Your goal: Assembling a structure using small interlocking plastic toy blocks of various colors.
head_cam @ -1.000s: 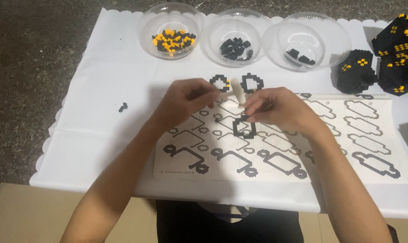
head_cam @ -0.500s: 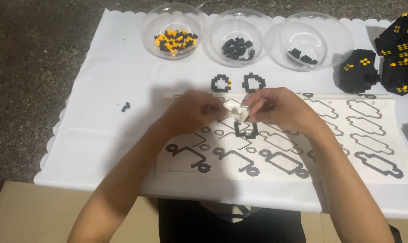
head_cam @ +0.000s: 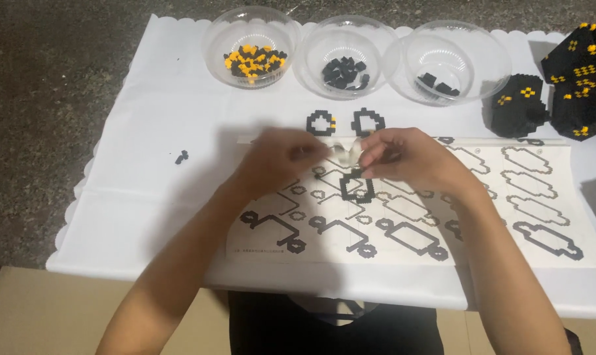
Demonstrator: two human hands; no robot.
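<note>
Pinched between the fingertips of both hands is a small pale tool, whitish and curved, held just above the instruction sheet (head_cam: 410, 217) near the middle of the table. The left hand (head_cam: 278, 161) is blurred, so whether its fingers are fully closed on the pale tool (head_cam: 345, 152) cannot be told with certainty; they appear drawn together at its left end. The right hand (head_cam: 410, 161) has thumb and forefinger pressed together on the right end. Directly below the hands, on the sheet, lies a small rectangular ring of black bricks (head_cam: 357, 187), apart from the hands. Judgement: to do this step well, the pale piece should be held steady and square over the ring, with the wrists braced on the sheet so the tiny bricks are not knocked. The sheet is white, printed with rows of black outline figures, solid at the near edge and lighter towards the right. Just beyond its far edge sit two small black brick rings (head_cam: 344, 123), the left one carrying a yellow brick. Along the far edge of the white cloth (head_cam: 134, 171) stand three clear bowls: the left bowl (head_cam: 252, 41) with yellow and black bricks, the middle bowl (head_cam: 345, 46) and the right bowl (head_cam: 456, 52) with black bricks only. At the far right stand black block models (head_cam: 561, 85) dotted with yellow. A stray black piece (head_cam: 181, 156) lies on the cloth to the left.
</note>
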